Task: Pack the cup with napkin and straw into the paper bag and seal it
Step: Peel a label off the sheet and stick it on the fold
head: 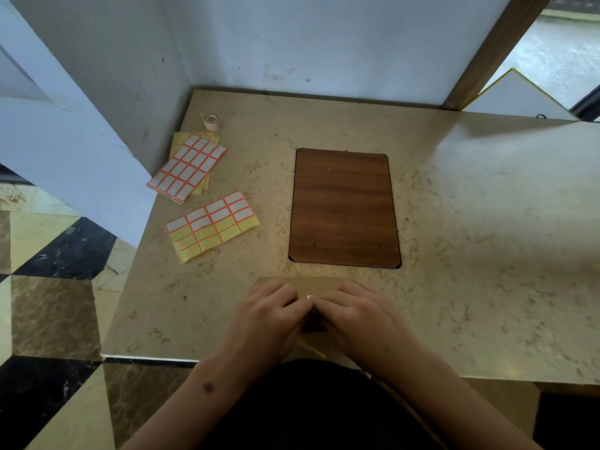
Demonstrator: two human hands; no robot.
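This looks like a shop or café service counter: a polished beige stone bench (487, 222) with an inset wooden panel (344, 209), sheets of price-label stickers (212, 225) and a tape roll (211, 121) at far left, patterned marble floor (48, 303) beside it.
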